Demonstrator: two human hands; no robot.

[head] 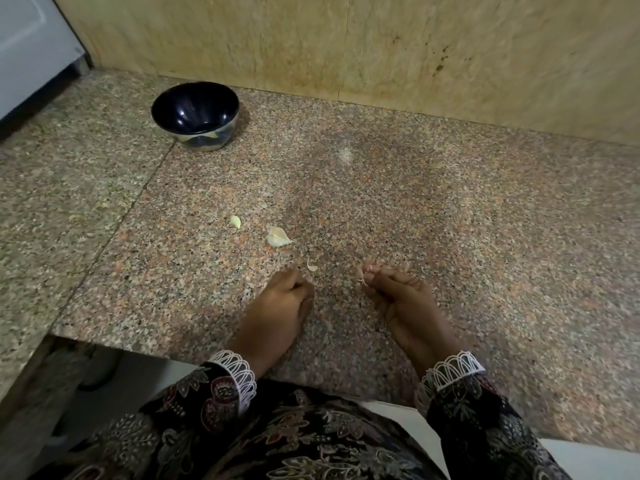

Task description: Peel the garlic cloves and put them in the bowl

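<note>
A dark blue bowl stands at the back left of the granite counter. Two garlic cloves lie mid-counter: a small clove and a larger clove still in its skin. A loose scrap of peel lies just beyond my left hand, which rests knuckles-up with its fingers curled under; anything inside it is hidden. My right hand lies beside it, fingertips pinched together on a thin wisp of garlic skin.
A tan stone wall runs along the back of the counter. A white appliance stands at the far left. The counter's front edge is cut back at the lower left, beside my patterned sleeves.
</note>
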